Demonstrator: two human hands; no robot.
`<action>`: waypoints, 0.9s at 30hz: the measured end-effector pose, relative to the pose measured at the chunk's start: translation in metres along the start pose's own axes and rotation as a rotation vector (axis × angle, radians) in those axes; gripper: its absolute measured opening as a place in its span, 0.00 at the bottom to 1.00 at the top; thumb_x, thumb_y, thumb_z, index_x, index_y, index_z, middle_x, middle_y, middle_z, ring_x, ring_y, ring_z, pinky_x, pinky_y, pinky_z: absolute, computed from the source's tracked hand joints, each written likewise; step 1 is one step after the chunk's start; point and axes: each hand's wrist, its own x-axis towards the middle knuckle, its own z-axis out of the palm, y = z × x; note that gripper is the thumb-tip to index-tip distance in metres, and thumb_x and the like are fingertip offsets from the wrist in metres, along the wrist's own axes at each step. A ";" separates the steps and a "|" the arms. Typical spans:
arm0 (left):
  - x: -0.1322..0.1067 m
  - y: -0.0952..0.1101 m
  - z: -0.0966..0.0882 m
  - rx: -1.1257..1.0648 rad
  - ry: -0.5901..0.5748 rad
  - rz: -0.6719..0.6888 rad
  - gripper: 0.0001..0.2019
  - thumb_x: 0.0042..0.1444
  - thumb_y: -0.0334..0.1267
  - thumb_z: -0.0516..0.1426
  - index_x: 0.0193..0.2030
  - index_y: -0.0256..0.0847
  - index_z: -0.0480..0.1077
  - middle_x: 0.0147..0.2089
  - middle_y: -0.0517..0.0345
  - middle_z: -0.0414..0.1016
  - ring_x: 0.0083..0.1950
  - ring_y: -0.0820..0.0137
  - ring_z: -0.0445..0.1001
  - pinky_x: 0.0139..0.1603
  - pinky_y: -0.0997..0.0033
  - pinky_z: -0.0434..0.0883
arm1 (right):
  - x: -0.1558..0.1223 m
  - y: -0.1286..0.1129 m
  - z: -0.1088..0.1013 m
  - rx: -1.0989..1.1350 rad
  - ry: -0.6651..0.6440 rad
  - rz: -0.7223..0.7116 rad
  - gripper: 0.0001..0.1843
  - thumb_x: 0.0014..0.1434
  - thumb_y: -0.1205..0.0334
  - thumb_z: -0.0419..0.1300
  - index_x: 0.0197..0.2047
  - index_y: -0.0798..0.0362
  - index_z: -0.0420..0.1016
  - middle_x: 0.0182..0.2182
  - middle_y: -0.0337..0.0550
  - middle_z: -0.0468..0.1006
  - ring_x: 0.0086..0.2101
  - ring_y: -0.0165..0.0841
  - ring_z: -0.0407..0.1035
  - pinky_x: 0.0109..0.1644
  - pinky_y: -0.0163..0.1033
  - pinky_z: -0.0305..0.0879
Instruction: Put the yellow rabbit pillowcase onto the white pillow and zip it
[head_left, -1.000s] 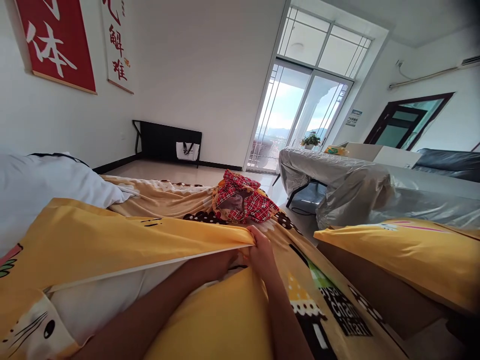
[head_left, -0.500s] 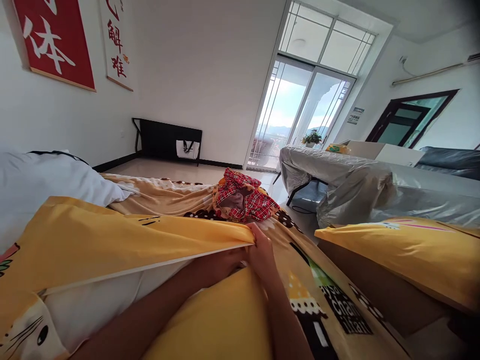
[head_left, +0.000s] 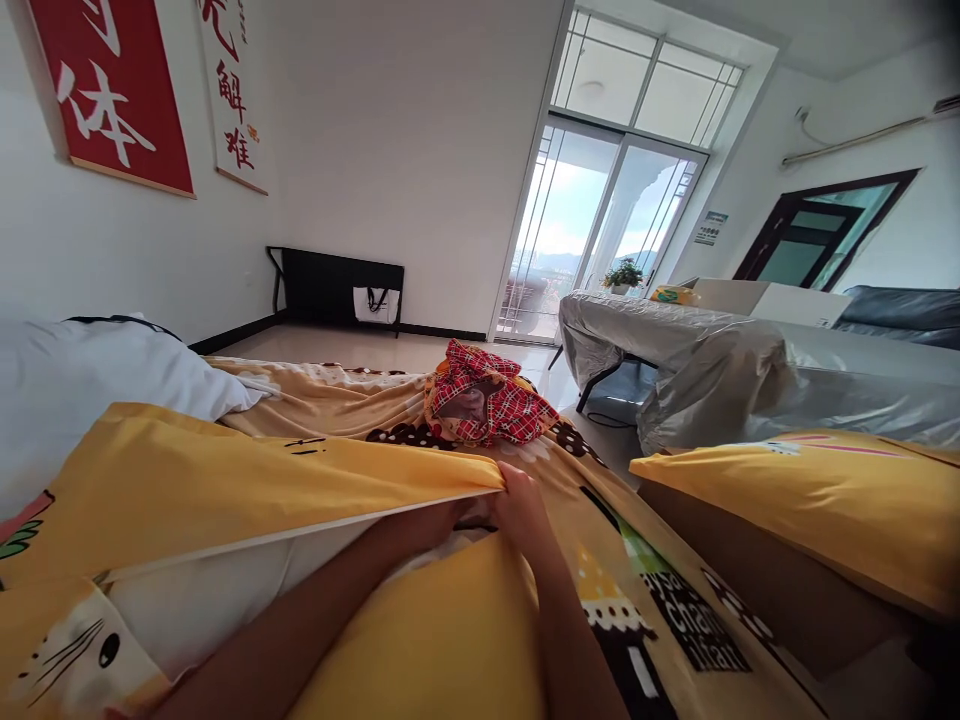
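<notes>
A yellow pillowcase (head_left: 247, 475) with printed animal faces spreads across the front, its opening facing me. My right hand (head_left: 525, 508) is closed on the far corner of the opening, holding the fabric edge. Through the opening reaches my left hand (head_left: 439, 522), beside a white pillow (head_left: 217, 598) that partly shows inside. The upper flap covers the left fingers, so what they hold cannot be seen. Below my forearms bulges the lower yellow side of the case (head_left: 427, 640).
A tan patterned blanket (head_left: 337, 400) lies underneath, with red checked cloth (head_left: 517, 405) crumpled on it. White bedding (head_left: 135, 365) is at left. Another yellow pillow (head_left: 817, 510) rests at right on a brown surface. Beyond stands a plastic-covered table (head_left: 720, 370).
My left hand has drawn back slightly to the left inside the case, widening the gap between the hands. My right hand still grips the corner. The view has shifted slightly.
</notes>
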 end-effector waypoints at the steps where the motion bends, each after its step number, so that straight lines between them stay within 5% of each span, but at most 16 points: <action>1: -0.001 0.002 0.000 0.018 0.006 0.015 0.23 0.63 0.48 0.47 0.63 0.47 0.63 0.63 0.56 0.68 0.65 0.60 0.62 0.70 0.55 0.54 | 0.000 0.000 0.000 0.015 0.003 0.018 0.12 0.48 0.74 0.47 0.28 0.51 0.67 0.27 0.43 0.75 0.29 0.33 0.65 0.31 0.34 0.49; 5: -0.006 0.009 -0.001 0.135 -0.039 0.036 0.22 0.63 0.42 0.48 0.63 0.47 0.63 0.62 0.55 0.68 0.65 0.58 0.61 0.69 0.51 0.53 | 0.000 -0.002 0.002 0.009 0.077 0.105 0.12 0.46 0.74 0.47 0.30 0.51 0.67 0.28 0.44 0.76 0.29 0.33 0.66 0.30 0.34 0.49; 10: -0.010 0.015 -0.007 0.210 -0.155 0.083 0.16 0.62 0.40 0.50 0.51 0.44 0.73 0.57 0.53 0.73 0.56 0.58 0.71 0.60 0.55 0.65 | 0.002 0.001 0.007 0.185 0.072 0.081 0.12 0.44 0.71 0.47 0.29 0.51 0.69 0.27 0.42 0.76 0.30 0.34 0.67 0.31 0.33 0.53; 16: -0.009 0.012 -0.006 0.326 -0.134 0.346 0.16 0.63 0.37 0.49 0.55 0.42 0.70 0.65 0.54 0.63 0.67 0.60 0.59 0.69 0.56 0.54 | 0.006 0.000 0.012 0.495 0.101 0.047 0.15 0.42 0.65 0.48 0.31 0.53 0.73 0.28 0.41 0.78 0.31 0.35 0.67 0.33 0.34 0.59; 20: -0.009 0.016 -0.007 0.311 -0.085 0.277 0.20 0.61 0.37 0.52 0.60 0.42 0.65 0.66 0.51 0.62 0.67 0.59 0.59 0.68 0.54 0.55 | 0.009 0.001 0.017 0.742 0.080 0.034 0.18 0.40 0.64 0.48 0.33 0.54 0.75 0.29 0.41 0.78 0.33 0.34 0.68 0.34 0.34 0.61; 27: -0.004 0.010 -0.008 0.166 -0.063 0.103 0.22 0.63 0.40 0.49 0.64 0.44 0.60 0.66 0.51 0.62 0.66 0.57 0.60 0.67 0.51 0.57 | 0.010 0.003 0.021 0.840 0.117 0.122 0.17 0.39 0.62 0.49 0.31 0.55 0.75 0.27 0.40 0.77 0.29 0.32 0.66 0.32 0.34 0.62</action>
